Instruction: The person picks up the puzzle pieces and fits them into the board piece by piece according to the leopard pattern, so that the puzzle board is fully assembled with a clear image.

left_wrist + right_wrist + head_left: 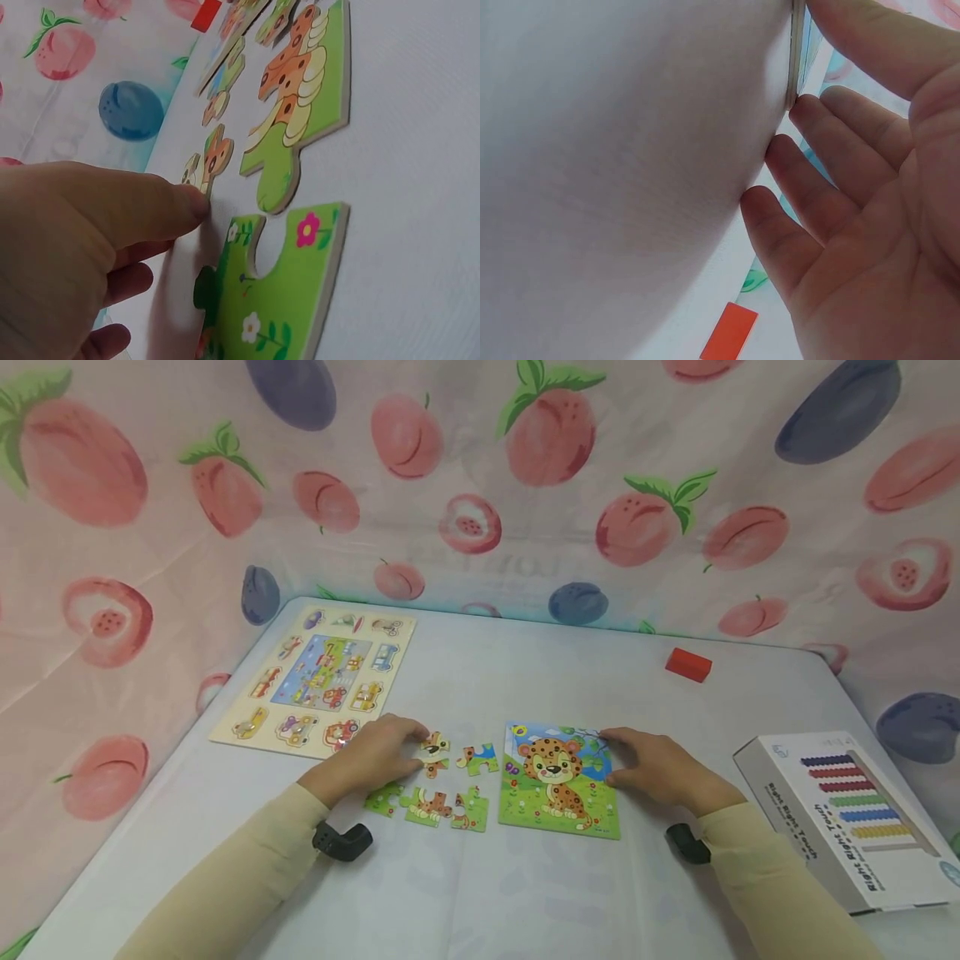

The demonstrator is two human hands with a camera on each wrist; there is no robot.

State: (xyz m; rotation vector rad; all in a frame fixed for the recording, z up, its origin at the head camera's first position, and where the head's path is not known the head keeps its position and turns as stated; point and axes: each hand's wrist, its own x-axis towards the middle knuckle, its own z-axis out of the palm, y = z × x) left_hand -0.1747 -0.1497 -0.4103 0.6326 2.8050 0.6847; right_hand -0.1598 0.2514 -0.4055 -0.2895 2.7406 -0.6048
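Note:
My left hand (378, 752) pinches a puzzle piece (435, 748) with part of a leopard's face, thumb and index finger at its left side. In the left wrist view the thumb (180, 206) hides part of that piece. Close by lie a blue-and-green piece (480, 760), a green piece (385, 800), a leopard-paw piece (426, 807) and a flowered corner piece (471, 810). To their right is a square leopard picture board (560, 781). My right hand (663, 768) touches this board's right edge, fingers extended and palm showing in the right wrist view.
A wooden vehicle puzzle board (251, 697) lies at the back left. Toward the back right is a red block (688, 665). A white box (847, 818) with a picture of coloured rows stands at the right. Fruit-print cloth (465, 460) hangs behind the white table (525, 893).

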